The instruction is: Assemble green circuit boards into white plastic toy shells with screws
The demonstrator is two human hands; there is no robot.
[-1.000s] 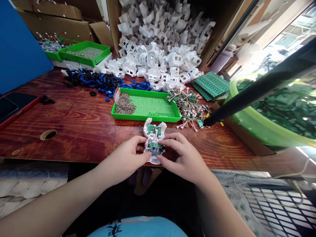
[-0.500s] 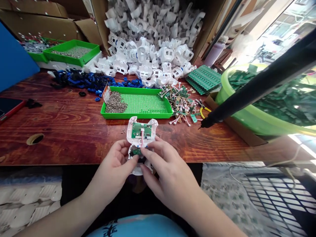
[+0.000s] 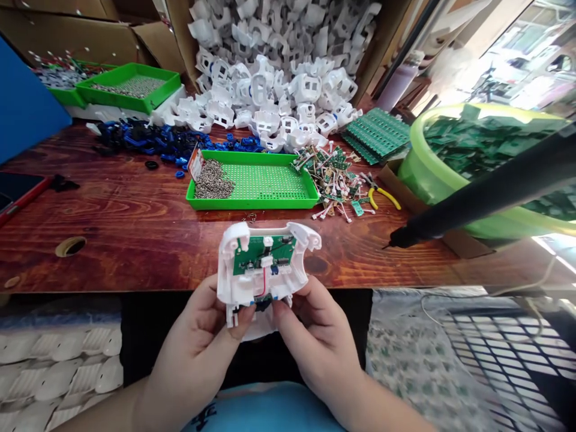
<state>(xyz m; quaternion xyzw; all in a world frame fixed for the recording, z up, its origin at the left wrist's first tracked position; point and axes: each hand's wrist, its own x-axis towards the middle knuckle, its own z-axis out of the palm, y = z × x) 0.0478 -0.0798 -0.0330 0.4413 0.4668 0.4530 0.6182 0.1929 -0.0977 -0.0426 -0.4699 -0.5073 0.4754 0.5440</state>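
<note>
Both hands grip a white plastic housing point(image 3: 225, 276) at the table's front edge, its open inside facing me. A green circuit board point(image 3: 252, 255) sits in its upper part, with a white plug and a red-and-white cable point(image 3: 264, 282) running down to the lower part. My left hand point(image 3: 202, 336) is closed around the lower left side, thumb on the near face. My right hand point(image 3: 315, 330) closes on the lower right side, its thumb also pressing the front. The fingers behind the housing are mostly hidden.
Beyond lies a green tray point(image 3: 252, 204) holding small screws point(image 3: 213, 180). Wired boards point(image 3: 335, 180), yellow-handled pliers point(image 3: 382, 195) and stacked green panels point(image 3: 378, 135) lie to its right. White shells point(image 3: 270, 114) are heaped behind. A black screwdriver point(image 3: 427, 222) juts in from the right, before a yellow-green basin point(image 3: 416, 144).
The housing has come up nearer to me and tilted, so its upper part looks larger. My right fingers have left its middle and moved to the right side.
</note>
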